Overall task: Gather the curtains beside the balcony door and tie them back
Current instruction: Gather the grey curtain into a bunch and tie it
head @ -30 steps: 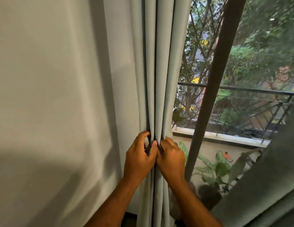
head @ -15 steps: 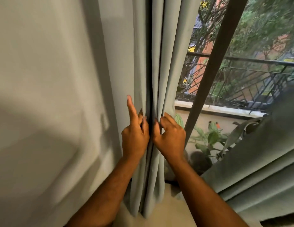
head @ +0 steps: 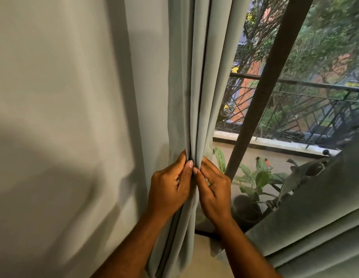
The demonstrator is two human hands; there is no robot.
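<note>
A pale grey-green curtain (head: 202, 81) hangs in narrow vertical folds beside the wall, left of the balcony door's dark frame (head: 268, 87). My left hand (head: 168, 189) pinches the left folds between thumb and fingers. My right hand (head: 213, 189) pinches the right folds, and the two hands touch at the fingertips. A second curtain (head: 319, 221) of the same cloth slants across the lower right corner. No tieback shows.
A plain light wall (head: 60, 127) fills the left half. Behind the glass are a potted leafy plant (head: 252, 183), a balcony ledge with a dark metal railing (head: 307, 109), and trees. A strip of beige floor (head: 204, 259) shows under the curtain.
My left index finger, pointing up half a second ago, has curled back onto the folds. Both hands have closed together on the curtain, and the view has shifted slightly.
</note>
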